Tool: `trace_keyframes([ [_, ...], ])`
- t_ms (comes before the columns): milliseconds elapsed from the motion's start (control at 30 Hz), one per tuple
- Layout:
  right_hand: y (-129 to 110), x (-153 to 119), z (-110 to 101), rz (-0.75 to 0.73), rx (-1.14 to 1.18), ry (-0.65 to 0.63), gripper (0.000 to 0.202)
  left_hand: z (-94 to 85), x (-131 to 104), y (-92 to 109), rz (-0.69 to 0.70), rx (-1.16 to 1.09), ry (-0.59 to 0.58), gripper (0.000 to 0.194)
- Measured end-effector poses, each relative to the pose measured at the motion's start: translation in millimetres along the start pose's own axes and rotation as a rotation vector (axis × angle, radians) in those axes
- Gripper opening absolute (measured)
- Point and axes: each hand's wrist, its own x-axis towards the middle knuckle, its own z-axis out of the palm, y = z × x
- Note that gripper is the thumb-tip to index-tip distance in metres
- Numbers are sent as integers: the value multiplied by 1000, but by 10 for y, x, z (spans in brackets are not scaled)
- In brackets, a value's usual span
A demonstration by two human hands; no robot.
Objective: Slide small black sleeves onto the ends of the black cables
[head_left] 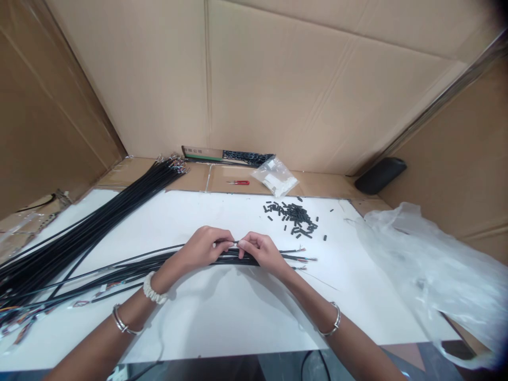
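Note:
My left hand (pixel 207 245) pinches a thin black cable (pixel 166 247) between thumb and fingers, just above the white table. Close beside it, my right hand (pixel 260 248) is closed on the same cable near its end; the fingertips of both hands almost meet. Under the hands lie several more black cables (pixel 159 263), with stripped coloured wire ends (pixel 311 259) sticking out to the right. Beyond the right hand is a loose pile of short black tube pieces (pixel 296 214). Whether a tube piece is between the fingers is too small to tell.
A thick bundle of black cables (pixel 91 222) runs along the left. Red-handled snips (pixel 240 182) and a clear bag (pixel 275 177) lie at the back. A black cylinder (pixel 381 174) and a large plastic bag (pixel 440 275) are on the right. Cardboard walls (pixel 278 79) enclose the table.

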Motion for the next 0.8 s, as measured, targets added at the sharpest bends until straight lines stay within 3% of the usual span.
trace_keyframes([
  [200,25,31,-45,71,168,-63,34,76,-34,-33,144,224,88,22],
  [400,35,44,-103,162,274,-170,31,99,-49,-14,283,391,96,25],
  [567,-19,28,-108,33,106,-67,28,-14,-41,96,146,264,47,24],
  [800,-86,-22,-76,-59,-130,-14,24,-187,-24,191,-89,-100,-211,39],
])
